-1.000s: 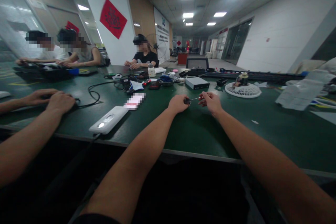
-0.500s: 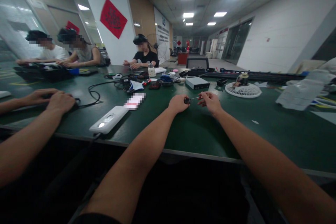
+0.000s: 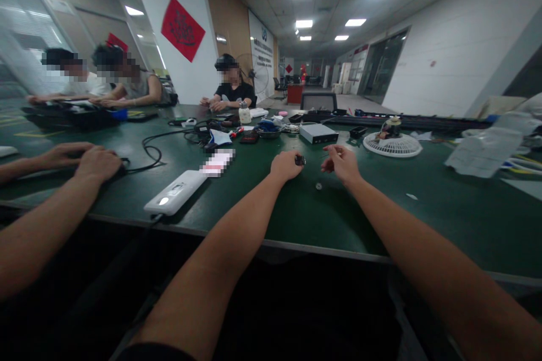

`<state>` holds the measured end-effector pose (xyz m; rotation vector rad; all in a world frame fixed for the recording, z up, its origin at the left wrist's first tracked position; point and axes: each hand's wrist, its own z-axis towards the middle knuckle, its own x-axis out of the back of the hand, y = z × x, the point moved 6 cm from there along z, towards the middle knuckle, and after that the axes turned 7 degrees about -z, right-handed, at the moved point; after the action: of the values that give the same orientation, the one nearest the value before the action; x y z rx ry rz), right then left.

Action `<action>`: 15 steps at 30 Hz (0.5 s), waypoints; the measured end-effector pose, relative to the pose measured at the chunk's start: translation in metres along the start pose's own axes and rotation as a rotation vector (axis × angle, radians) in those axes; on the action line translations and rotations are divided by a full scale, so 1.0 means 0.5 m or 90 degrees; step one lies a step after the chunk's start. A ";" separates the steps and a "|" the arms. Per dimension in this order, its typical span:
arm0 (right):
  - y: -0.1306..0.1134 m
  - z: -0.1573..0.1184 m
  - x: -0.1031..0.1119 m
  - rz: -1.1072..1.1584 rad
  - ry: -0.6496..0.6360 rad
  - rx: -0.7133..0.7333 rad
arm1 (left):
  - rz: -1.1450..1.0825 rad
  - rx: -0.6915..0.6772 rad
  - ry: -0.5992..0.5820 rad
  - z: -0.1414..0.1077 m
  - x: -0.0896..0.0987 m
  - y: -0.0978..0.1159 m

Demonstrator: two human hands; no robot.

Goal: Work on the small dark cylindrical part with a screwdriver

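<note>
My left hand (image 3: 287,166) is closed around a small dark round part (image 3: 300,160), whose end sticks out past the thumb side. To its right, my right hand (image 3: 344,164) is pinched on a slim screwdriver (image 3: 324,152); only a faint bit of its thin shaft shows, and the fingers cover the rest. A gap separates the shaft from the dark part. Below that gap, a small light round piece (image 3: 319,186) lies on or just above the green table (image 3: 296,220).
Beyond my hands are a grey box (image 3: 318,133) and a white fan grille with a motor (image 3: 392,144). A white power strip (image 3: 176,193) lies to the left, near another person's hands (image 3: 97,163). Crumpled plastic (image 3: 478,149) sits at the right.
The screwdriver shaft has come away from the dark part in my left hand, and that part has turned a little. The small round piece now shows below my hands.
</note>
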<state>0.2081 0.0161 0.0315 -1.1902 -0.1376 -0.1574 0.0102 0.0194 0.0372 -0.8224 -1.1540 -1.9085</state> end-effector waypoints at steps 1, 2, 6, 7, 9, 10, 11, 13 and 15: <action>-0.004 -0.002 -0.007 -0.025 -0.036 0.016 | 0.004 0.010 0.006 0.000 0.002 -0.002; -0.008 -0.004 -0.015 -0.054 -0.079 0.038 | 0.009 0.020 0.011 -0.001 0.004 -0.004; -0.012 -0.018 -0.048 -0.151 -0.215 0.117 | 0.018 0.054 0.029 -0.001 0.009 -0.011; -0.010 -0.021 -0.054 -0.157 -0.234 0.122 | 0.016 0.061 0.032 -0.001 0.009 -0.013; -0.002 -0.026 -0.062 -0.148 -0.271 0.112 | 0.012 0.070 0.036 -0.001 0.009 -0.016; 0.002 -0.028 -0.066 -0.139 -0.290 0.102 | 0.011 0.072 0.038 0.000 0.009 -0.016; 0.005 -0.029 -0.068 -0.129 -0.307 0.092 | 0.010 0.071 0.039 0.000 0.009 -0.017; 0.010 -0.031 -0.071 -0.116 -0.333 0.077 | 0.010 0.071 0.037 0.001 0.006 -0.019; 0.012 -0.030 -0.073 -0.109 -0.352 0.070 | 0.011 0.073 0.034 0.002 0.004 -0.021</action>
<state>0.1741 0.0062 0.0134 -1.0866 -0.7259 0.0334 0.0003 0.0231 0.0345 -0.7134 -1.2082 -1.8212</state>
